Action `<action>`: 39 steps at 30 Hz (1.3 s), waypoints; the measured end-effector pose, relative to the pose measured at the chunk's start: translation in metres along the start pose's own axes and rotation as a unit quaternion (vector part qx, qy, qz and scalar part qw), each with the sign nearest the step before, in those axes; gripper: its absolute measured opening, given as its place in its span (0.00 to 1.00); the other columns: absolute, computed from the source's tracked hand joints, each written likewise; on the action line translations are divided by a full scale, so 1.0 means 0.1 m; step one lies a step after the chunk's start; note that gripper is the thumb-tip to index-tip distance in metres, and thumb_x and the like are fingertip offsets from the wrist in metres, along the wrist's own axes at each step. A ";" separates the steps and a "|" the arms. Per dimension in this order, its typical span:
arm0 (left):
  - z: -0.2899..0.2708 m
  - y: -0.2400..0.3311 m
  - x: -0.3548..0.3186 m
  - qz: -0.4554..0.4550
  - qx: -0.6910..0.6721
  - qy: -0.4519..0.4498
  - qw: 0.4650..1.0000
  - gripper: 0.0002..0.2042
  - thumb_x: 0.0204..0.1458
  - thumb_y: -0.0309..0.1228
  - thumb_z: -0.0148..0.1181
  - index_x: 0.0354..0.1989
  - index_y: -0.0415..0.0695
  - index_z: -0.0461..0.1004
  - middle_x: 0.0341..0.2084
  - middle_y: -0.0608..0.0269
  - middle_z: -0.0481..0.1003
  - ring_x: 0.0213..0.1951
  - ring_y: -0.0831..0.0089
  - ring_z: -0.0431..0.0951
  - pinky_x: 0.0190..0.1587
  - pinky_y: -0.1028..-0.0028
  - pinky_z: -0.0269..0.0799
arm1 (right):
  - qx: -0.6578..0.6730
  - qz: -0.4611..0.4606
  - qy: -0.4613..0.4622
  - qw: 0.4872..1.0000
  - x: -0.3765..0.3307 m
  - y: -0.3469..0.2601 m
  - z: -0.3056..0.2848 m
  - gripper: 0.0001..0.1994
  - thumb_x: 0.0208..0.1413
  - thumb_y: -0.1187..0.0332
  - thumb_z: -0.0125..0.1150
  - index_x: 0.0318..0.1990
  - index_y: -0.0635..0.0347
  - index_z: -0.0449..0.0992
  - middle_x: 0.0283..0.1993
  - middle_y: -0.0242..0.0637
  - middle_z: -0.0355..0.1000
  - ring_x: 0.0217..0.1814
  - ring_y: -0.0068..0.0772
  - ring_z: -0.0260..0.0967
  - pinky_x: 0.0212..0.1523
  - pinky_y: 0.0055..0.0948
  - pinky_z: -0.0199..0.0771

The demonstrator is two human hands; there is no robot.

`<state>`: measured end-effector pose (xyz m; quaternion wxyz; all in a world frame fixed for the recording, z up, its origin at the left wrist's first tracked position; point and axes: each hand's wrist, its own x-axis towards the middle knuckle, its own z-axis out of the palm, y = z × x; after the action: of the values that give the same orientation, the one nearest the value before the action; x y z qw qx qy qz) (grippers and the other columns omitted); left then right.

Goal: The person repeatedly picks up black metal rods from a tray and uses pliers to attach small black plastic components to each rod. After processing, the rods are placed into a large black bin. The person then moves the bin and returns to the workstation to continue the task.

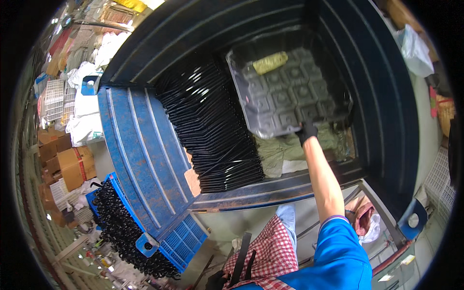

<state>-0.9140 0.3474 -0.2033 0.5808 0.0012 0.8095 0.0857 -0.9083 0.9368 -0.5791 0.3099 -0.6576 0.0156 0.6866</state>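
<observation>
My right hand [308, 133], in a black glove, reaches into a large dark metal bin [382, 121]. Its fingers are closed on the near rim of a clear plastic tray [285, 99] moulded with rows of square pockets. The tray is tilted, with a yellowish label or strip [270, 63] on it. Left of it lies a stack of bent black rods or tubes [208, 130], packed side by side. At the lower edge my left hand [217, 280], dark-gloved and partly cut off, is close to black strips [240, 261]; its fingers are not clear.
A rusty blue ribbed panel [140, 154] slopes down on the bin's left. Below it stands a blue plastic crate [183, 241] beside a heap of small black parts [125, 232]. Cardboard boxes [77, 166] and white sacks [87, 106] are farther left. Greenish sheeting [275, 152] lies under the tray.
</observation>
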 end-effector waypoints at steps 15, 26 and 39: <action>-1.48 -0.08 0.34 0.500 -0.018 -0.027 0.866 0.12 0.56 0.32 0.52 0.45 0.39 0.71 0.35 0.52 0.76 0.39 0.64 0.77 0.42 0.67 0.70 | -0.194 -0.111 -0.201 0.954 -3.80 0.40 -2.42 0.05 0.51 0.72 0.52 0.35 0.63 0.68 0.43 0.47 0.70 0.46 0.41 0.69 0.49 0.43 0.72; -2.39 -0.67 -0.39 0.514 -0.070 0.012 0.855 0.13 0.56 0.34 0.52 0.46 0.40 0.72 0.38 0.52 0.76 0.42 0.62 0.77 0.46 0.69 0.70 | -0.039 -0.146 -0.287 0.946 -4.59 0.88 -2.15 0.06 0.42 0.67 0.50 0.25 0.59 0.69 0.34 0.47 0.71 0.42 0.51 0.69 0.54 0.60 0.65; -4.22 -1.77 -0.02 0.481 -0.094 0.021 0.872 0.13 0.56 0.35 0.54 0.45 0.40 0.74 0.35 0.52 0.77 0.39 0.67 0.79 0.43 0.72 0.72 | -0.215 -0.395 -0.176 0.876 -5.58 2.51 -1.05 0.05 0.46 0.69 0.52 0.27 0.60 0.69 0.27 0.39 0.69 0.33 0.42 0.72 0.38 0.44 0.77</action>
<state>-1.2929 0.1144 -0.0954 0.4481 0.3335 0.7091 0.4302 -0.9586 0.4634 -0.1813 0.4041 -0.5273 -0.4484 0.5981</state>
